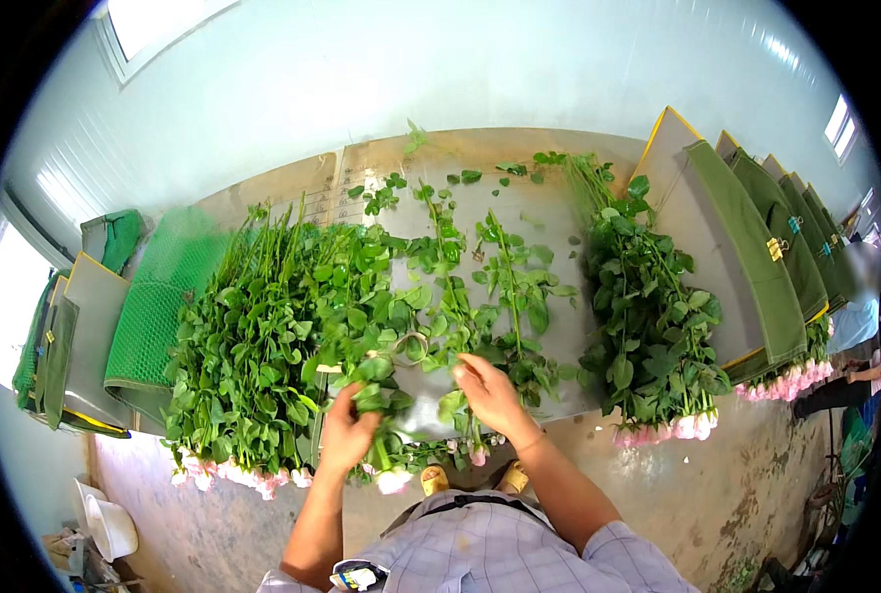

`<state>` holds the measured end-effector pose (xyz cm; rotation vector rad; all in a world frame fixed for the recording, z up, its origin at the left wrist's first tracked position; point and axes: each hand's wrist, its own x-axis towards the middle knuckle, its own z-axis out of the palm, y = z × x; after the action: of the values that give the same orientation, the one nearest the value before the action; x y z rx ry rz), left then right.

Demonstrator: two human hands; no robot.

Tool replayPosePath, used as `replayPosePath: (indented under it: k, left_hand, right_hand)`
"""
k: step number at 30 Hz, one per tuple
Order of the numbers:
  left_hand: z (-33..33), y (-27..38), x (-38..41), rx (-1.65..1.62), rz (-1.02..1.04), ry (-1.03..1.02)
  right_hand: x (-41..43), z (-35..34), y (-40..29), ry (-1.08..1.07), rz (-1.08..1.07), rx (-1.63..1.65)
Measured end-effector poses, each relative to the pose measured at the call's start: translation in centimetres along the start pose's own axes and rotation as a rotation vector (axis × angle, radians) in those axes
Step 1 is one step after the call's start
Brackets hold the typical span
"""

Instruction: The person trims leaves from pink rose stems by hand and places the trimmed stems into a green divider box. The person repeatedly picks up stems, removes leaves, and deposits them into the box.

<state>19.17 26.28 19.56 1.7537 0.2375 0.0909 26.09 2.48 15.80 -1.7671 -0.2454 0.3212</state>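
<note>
My left hand (348, 430) is closed around the leafy upper stem of a pink rose (394, 480), whose bloom hangs past the table's front edge. My right hand (489, 393) is at a second rose stem (451, 289) with a pink bloom (477, 454) at its lower end; whether the fingers grip it is unclear. Between my hands lies a pale ring-shaped band (412, 348), partly covered by leaves. Another leafy stem (513, 289) rests just right of it. At left is a thick pile of pink roses (248, 333), stems pointing away from me.
A second rose pile (648, 319) lies at right, beside upright boards with green fabric flaps (752, 259) and clips. Green mesh (159, 296) covers the table's left part. Loose leaves litter the metal tabletop (559, 356). A person (856, 319) stands far right. White tubs (110, 526) are at lower left.
</note>
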Motion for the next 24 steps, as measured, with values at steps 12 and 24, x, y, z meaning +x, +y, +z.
replayPosePath:
  k: [12,24]
  left_hand:
    - [-2.7,-9.6,-2.8,0.917,-0.148,0.168]
    - [-2.0,-12.1,-2.1,0.785,-0.083,0.279]
  right_hand:
    - [-5.7,-7.4,-6.8,-0.108,0.210,0.886]
    - [-7.7,-11.7,2.7,0.264,0.288,0.349]
